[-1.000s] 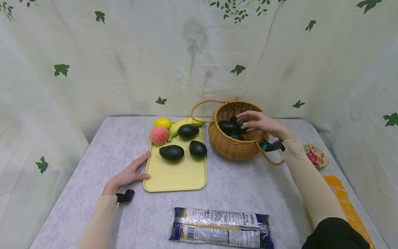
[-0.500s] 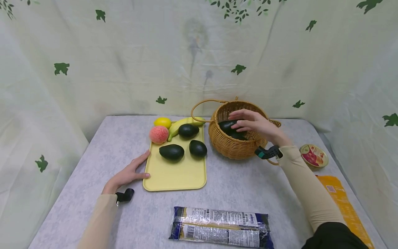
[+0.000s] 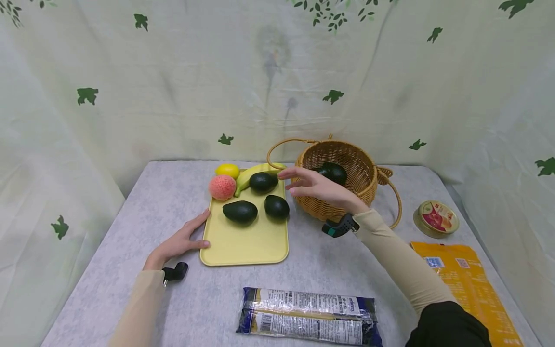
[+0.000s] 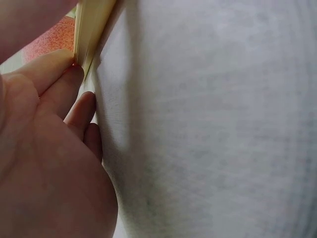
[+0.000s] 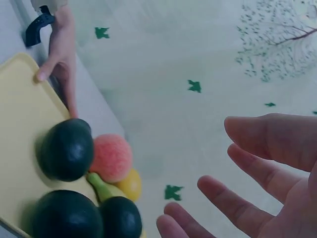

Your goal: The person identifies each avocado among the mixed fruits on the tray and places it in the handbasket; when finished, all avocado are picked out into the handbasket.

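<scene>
My left hand (image 3: 177, 245) rests at the left edge of the yellow tray (image 3: 244, 248), fingers extended; in the left wrist view its fingertips (image 4: 74, 74) touch the tray's side. On the tray lie several dark green avocados (image 3: 240, 212), a banana (image 3: 256, 174), a pink peach-like fruit (image 3: 222, 187) and a lemon (image 3: 227, 170). My right hand (image 3: 323, 185) hovers between tray and wicker basket (image 3: 318, 208), fingers spread and holding nothing, as the right wrist view shows. More avocados (image 3: 335, 172) sit inside the basket, partly hidden behind that hand.
Two blue-and-white printed packets (image 3: 308, 315) lie at the table's front. A round tin (image 3: 435, 219) and an orange bag (image 3: 472, 284) are at the right. The basket's handles (image 3: 398, 207) stick out both sides. A leaf-print curtain (image 3: 182, 82) hangs behind.
My right hand has moved out of the basket, leftward toward the tray's right edge, uncovering avocados in the basket and more of the orange bag. My left hand has stayed on the tray edge.
</scene>
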The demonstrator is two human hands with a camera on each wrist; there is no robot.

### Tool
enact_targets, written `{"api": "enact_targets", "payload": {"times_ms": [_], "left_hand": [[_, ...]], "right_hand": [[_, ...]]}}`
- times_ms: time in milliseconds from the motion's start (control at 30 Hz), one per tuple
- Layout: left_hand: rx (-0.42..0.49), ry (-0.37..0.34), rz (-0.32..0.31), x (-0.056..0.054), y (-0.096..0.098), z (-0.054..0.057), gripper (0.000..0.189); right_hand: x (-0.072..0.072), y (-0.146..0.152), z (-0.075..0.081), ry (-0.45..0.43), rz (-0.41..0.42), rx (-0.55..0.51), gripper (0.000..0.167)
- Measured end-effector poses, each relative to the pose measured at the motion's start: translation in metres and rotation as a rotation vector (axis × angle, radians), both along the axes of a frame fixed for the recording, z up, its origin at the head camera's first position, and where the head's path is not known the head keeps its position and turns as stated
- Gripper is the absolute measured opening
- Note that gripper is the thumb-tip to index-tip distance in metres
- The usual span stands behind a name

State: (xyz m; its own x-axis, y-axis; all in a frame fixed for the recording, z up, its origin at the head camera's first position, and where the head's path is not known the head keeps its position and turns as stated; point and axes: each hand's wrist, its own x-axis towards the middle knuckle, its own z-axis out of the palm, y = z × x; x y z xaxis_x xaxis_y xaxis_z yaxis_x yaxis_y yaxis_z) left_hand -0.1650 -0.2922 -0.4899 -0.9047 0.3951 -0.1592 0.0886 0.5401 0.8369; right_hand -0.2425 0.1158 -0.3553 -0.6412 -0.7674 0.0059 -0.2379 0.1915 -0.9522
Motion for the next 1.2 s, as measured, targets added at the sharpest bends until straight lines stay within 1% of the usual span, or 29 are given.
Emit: {"api": "enact_targets", "payload": {"times_ms": [133,267,367,433,567,667,800,900,967,1100,1133,1200], "left_hand": [[-0.003,-0.001,0.006,0.0,0.0,0.0,0.094],[-0.007,0.003,0.005,0.0,0.0,-0.001,0.093],[-0.009,0.007,0.0,0.0,-0.001,-0.001,0.093],[-0.009,0.009,-0.002,-0.001,-0.001,-0.001,0.093],[-0.008,0.009,-0.001,-0.001,-0.001,-0.001,0.093],[-0.006,0.007,0.0,0.0,-0.001,-0.001,0.093],[-0.002,0.006,-0.001,0.0,0.0,-0.001,0.093],[0.002,0.008,-0.001,0.0,0.0,-0.001,0.094],[0.003,0.009,0.0,0.0,0.0,-0.001,0.093],[0.001,0.01,0.0,0.0,-0.001,-0.002,0.093],[0.002,0.011,0.001,0.0,-0.001,-0.002,0.093],[0.002,0.012,-0.001,0.0,-0.001,-0.002,0.093]], "right_hand": [[0.0,-0.015,-0.012,-0.018,0.022,0.041,0.045],[-0.001,-0.025,-0.026,-0.063,0.021,0.062,0.049],[-0.002,-0.03,-0.037,-0.065,0.017,0.094,0.052],[-0.002,-0.034,-0.044,-0.037,0.025,0.121,0.054],[-0.007,-0.042,-0.056,0.068,0.045,0.204,0.056],[-0.01,-0.048,-0.063,0.1,0.047,0.258,0.056],[-0.012,-0.054,-0.071,0.118,0.028,0.304,0.057],[-0.013,-0.058,-0.079,0.155,0.011,0.33,0.057],[-0.014,-0.06,-0.084,0.198,0.001,0.356,0.055],[-0.012,-0.063,-0.089,0.271,-0.023,0.388,0.051],[-0.011,-0.063,-0.089,0.279,-0.03,0.389,0.051],[-0.009,-0.063,-0.087,0.256,-0.045,0.372,0.05]]}}
